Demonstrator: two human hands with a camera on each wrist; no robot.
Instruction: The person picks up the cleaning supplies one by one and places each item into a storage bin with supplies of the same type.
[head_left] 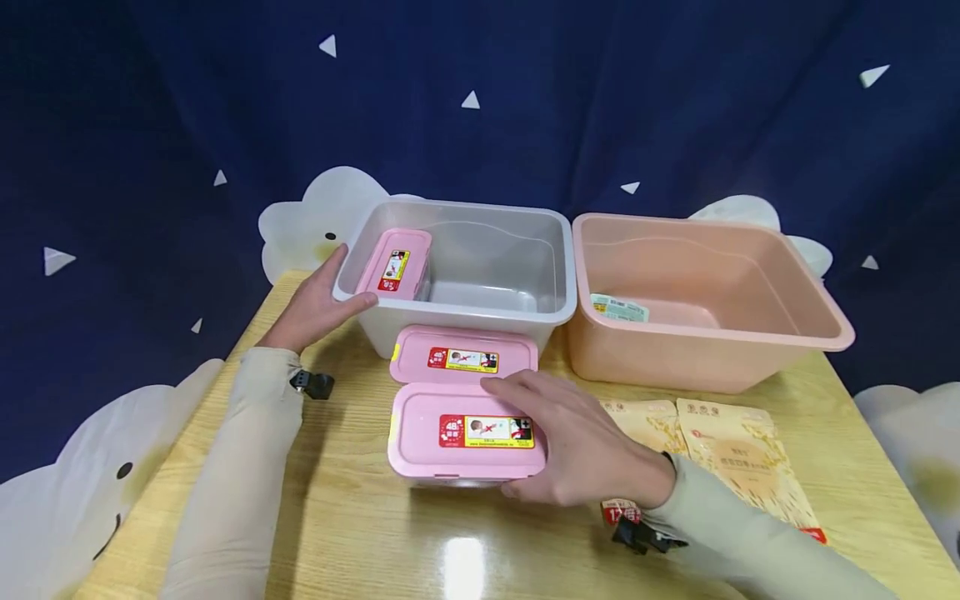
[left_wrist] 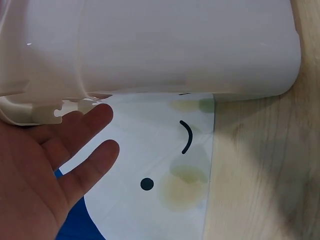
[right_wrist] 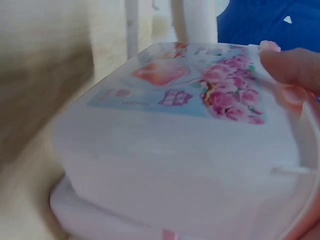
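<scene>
My right hand (head_left: 570, 433) grips the right end of a pink-lidded plastic box (head_left: 427, 425), thumb at its near side and fingers at the far side. In the right wrist view the box (right_wrist: 150, 145) shows a pale body and a label of pink flowers. Just behind it is a second pink-lidded box (head_left: 408, 357), in front of the grey bin (head_left: 465, 315). A third such box (head_left: 401, 242) lies inside that bin, at the left. My left hand (head_left: 315, 300) rests on the bin's left front corner, thumb on the rim, with straight fingers (left_wrist: 92, 167) outside it.
A pink bin (head_left: 675, 354) stands beside the grey one, with a label card (head_left: 626, 311) inside. Two beige packets (head_left: 738, 454) lie at the right, one partly hidden by my right arm. A dark blue curtain (head_left: 525, 100) hangs behind the wooden table (head_left: 360, 533).
</scene>
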